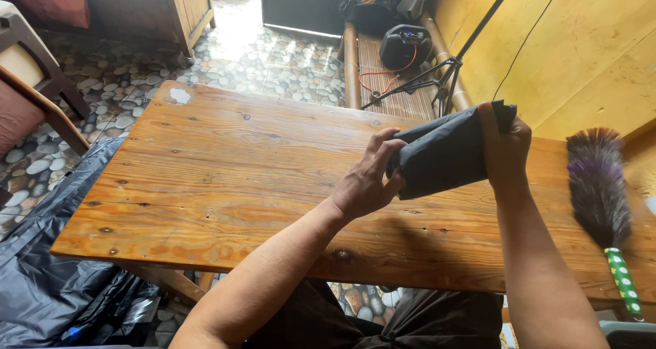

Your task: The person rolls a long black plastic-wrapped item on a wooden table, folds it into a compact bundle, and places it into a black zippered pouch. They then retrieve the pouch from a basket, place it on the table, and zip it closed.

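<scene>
Both of my hands hold a folded dark grey-black plastic bag [444, 154] above the wooden table [225, 164]. My left hand [365, 181] grips its left end with the fingers curled over the fold. Around the bag's right end my right hand [504, 147] is closed, with the bag's corner sticking out past the knuckles. The bag is a thick, flat bundle tilted up toward the right.
A feather duster [600, 185] with a green dotted handle lies on the table's right end. Black plastic sheeting [48, 267] is heaped on the pebble floor at the left. A bamboo bench [389, 69] with a small black speaker, a tripod and wooden furniture stand beyond.
</scene>
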